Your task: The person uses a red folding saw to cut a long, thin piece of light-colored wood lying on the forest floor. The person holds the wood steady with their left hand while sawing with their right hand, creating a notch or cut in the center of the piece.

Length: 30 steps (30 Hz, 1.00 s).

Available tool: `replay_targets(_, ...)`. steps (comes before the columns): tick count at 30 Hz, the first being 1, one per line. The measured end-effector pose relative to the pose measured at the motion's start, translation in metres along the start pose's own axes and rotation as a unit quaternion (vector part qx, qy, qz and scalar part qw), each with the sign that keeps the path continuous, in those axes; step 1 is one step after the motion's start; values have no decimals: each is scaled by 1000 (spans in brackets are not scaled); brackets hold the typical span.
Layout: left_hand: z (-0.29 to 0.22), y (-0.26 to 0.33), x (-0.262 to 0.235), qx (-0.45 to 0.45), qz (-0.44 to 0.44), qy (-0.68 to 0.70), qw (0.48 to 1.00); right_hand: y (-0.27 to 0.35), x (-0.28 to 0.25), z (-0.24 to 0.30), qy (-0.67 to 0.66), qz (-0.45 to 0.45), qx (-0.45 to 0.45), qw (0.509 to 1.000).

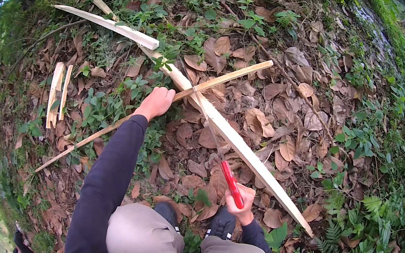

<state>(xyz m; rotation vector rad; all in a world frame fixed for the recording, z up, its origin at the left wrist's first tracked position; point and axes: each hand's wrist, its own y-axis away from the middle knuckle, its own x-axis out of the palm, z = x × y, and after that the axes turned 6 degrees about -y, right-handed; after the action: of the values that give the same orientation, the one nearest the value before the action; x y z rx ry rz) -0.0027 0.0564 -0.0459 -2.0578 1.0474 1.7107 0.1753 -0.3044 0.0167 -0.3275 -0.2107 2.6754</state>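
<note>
My left hand (156,102) is closed around a long, thin wooden stick (234,76), which lies slantwise across a pale, thicker wooden plank (245,148). In my right hand (242,202) is the red handle of a hand saw (229,177). Its narrow blade runs forward and left over the plank and meets the stick close to where the two pieces cross, just right of my left hand. How deep the blade sits in the wood I cannot tell.
Another pale plank (108,25) lies at the far left, over the end of the long plank. Short split pieces (55,95) rest on the left. Brown dry leaves (259,122) and green plants cover the ground. My shoes (222,223) are close behind the saw handle.
</note>
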Motion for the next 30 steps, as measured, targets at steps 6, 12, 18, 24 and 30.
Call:
replay_targets(6, -9, 15, 7, 73, 31, -67, 995, -97, 57, -8, -49, -13, 76, 996)
replay_targets(12, 9, -6, -4, -34, 27, 13, 999, -12, 14, -12, -2, 23, 20, 1000)
replay_targets(18, -10, 0, 4, 3, 21, -14, 1000, -37, 27, -13, 20, -31, 3, 999)
replay_targets(24, 14, -11, -2, 57, 3, -39, 998, -73, 39, -13, -15, 18, 44, 999)
replay_targets(30, 10, -9, 15, 20, -17, -6, 1000, 17, -16, 3, 7, 37, 32, 999)
